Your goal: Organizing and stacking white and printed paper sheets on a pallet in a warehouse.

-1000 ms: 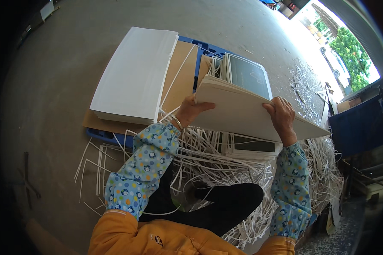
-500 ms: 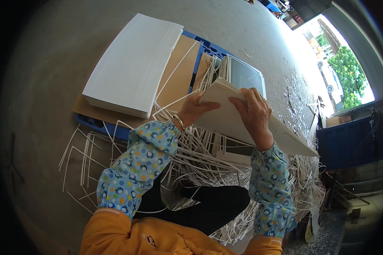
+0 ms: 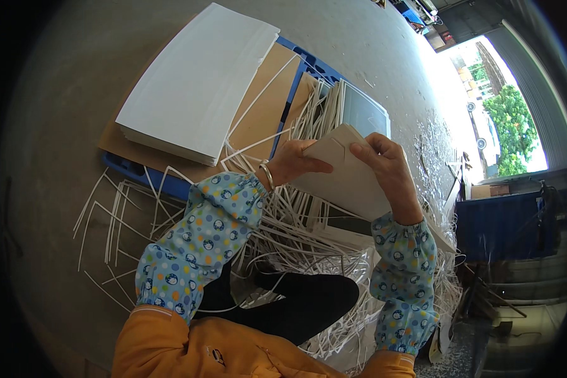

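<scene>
Both hands grip a thin stack of off-white card sheets [image 3: 343,179], which stands tilted over a pile of white strips [image 3: 296,233]. My left hand [image 3: 293,162] is wrapped round its left edge, with the thumb across the near face and the other fingers hidden behind. At the upper right corner my right hand [image 3: 389,165] pinches the sheets, thumb in front. A slit or cut line shows in the card near the top. Just behind stands a stack of grey-faced sheets [image 3: 364,114] with strips along its left side. My right sleeve hides the stack's lower right part.
A tall stack of large white sheets [image 3: 195,82] lies at the far left on brown cardboard [image 3: 258,101] over a blue pallet [image 3: 179,186]. Loose strips [image 3: 116,220] trail on the floor. White scraps lie to the right, beside a dark blue bin [image 3: 504,230].
The card stack's upper edge now stands more upright and its far right end has swung down behind my right arm. My right hand has shifted slightly right and down along the edge.
</scene>
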The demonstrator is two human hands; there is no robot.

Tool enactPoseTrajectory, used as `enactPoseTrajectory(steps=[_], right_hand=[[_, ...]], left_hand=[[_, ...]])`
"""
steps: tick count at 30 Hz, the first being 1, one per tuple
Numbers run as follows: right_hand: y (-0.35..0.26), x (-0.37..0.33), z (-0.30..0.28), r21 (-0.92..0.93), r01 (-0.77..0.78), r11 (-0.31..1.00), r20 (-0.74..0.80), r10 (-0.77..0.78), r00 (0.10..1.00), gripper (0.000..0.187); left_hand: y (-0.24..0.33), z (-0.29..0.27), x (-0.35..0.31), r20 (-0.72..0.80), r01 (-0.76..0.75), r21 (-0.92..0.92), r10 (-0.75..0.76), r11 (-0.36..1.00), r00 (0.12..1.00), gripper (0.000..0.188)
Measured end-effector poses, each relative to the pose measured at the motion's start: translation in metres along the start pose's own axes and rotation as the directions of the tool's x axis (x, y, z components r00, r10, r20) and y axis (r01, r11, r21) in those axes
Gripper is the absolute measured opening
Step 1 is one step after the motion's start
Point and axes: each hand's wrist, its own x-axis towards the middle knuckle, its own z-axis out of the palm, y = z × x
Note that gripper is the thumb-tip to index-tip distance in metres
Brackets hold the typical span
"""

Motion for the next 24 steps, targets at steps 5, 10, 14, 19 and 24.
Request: enactPoseTrajectory(steps=[5, 10, 14, 19, 24], right_hand=[[0.007, 0.003, 0.004, -0.371, 0.093, 0.924, -0.114, -0.144, 0.983, 0.035], [0.008, -0.006, 0.004, -0.088, -0.018, 0.996, -0.116, 0.008, 0.993, 0.035], [-0.001, -0.019, 0.008, 0.105, -0.099, 0.989, -0.094, 0.109, 0.990, 0.033], [0.005, -0.030, 0.009, 0.164, -0.097, 0.982, -0.115, 0.117, 0.986, 0.029], [0.008, -0.037, 0.011, 0.213, -0.116, 0.970, -0.128, 0.145, 0.981, 0.028]], left_hand=[[0.006, 0.001, -0.001, 0.032, 0.114, -0.061, -0.112, 0.992, 0.993, 0.034], [0.006, 0.003, -0.002, 0.041, 0.125, 0.001, -0.125, 0.992, 0.991, 0.033], [-0.001, 0.002, -0.001, 0.088, 0.076, 0.050, -0.081, 0.996, 0.993, 0.031], [0.005, 0.001, -0.002, 0.135, 0.078, -0.082, -0.066, 0.994, 0.989, 0.029], [0.001, 0.001, -0.002, 0.162, 0.016, -0.067, -0.005, 0.998, 0.987, 0.028]])
